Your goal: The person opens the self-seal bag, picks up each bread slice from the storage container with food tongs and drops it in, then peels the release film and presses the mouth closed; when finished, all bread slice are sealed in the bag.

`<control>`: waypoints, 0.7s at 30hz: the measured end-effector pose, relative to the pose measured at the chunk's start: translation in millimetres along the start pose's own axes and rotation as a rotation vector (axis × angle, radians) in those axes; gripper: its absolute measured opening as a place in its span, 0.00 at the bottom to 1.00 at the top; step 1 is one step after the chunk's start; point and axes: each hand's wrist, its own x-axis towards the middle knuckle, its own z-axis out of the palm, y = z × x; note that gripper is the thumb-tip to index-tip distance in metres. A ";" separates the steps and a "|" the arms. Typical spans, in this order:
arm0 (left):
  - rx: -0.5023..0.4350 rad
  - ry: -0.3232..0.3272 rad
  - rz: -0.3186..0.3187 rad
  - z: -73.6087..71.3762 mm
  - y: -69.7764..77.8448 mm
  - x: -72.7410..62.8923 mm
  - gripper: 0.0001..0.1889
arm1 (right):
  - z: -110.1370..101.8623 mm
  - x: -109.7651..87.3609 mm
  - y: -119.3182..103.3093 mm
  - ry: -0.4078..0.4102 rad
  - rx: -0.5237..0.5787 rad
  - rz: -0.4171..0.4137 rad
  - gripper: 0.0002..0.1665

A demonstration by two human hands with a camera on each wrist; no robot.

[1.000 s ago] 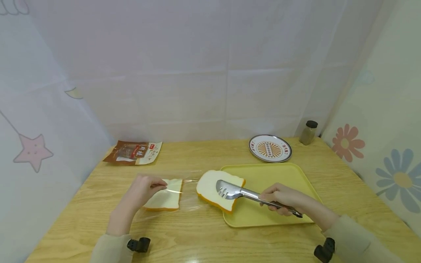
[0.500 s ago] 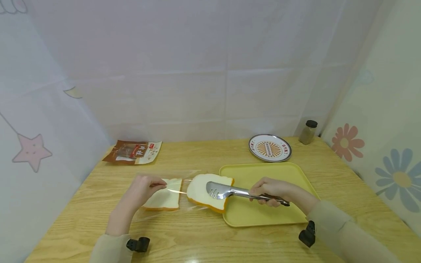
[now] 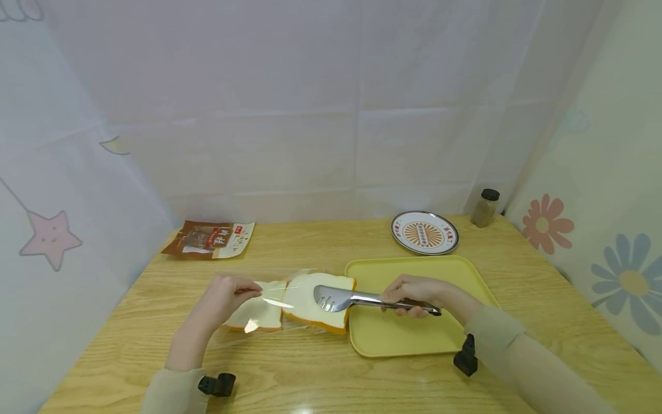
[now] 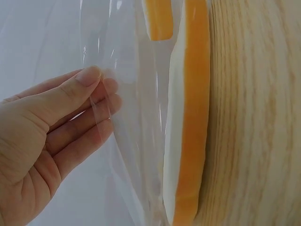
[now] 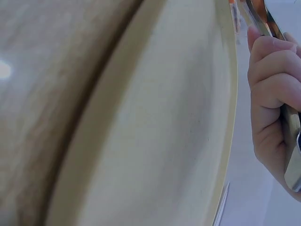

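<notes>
"Head view first: where is the bread slice [image 3: 305, 296]?"

"Between the left hand [image 3: 224, 299] and the right hand [image 3: 411, 293]. Its right side overlaps the edge of the yellow tray [image 3: 393, 336] there."

"What has hold of it?"

"Tongs [image 3: 364, 299]; one slotted end sits on its top face. What's underneath I can't see. The right hand has its fingers wrapped round the handle, above the tray."

"And the left?"

"Pinching clear plastic [image 4: 127, 108] between thumb and fingers; the left wrist view shows that plainly. A second slice [image 3: 258, 316] lies below that hand and to its right, covered by the plastic. Shiny streaks cross the first slice's left side too."

"Further out?"

"Beyond the right hand, a printed plate [image 3: 424, 233]; farther off to that hand's right, a dark-lidded jar [image 3: 484, 211]. Beyond the left hand, a brown and white packet [image 3: 209, 240]. All that is on the wooden table [image 3: 336, 379]."
</notes>
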 end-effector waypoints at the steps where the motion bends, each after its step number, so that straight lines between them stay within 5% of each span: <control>1: -0.004 0.001 0.001 0.2 -0.4 -0.3 0.05 | -0.8 1.9 -0.7 -0.003 -0.006 -0.001 0.24; 21: -0.044 -0.015 -0.055 -3.5 -1.0 -1.4 0.05 | -18.7 25.3 -9.9 -0.092 -0.086 -0.017 0.23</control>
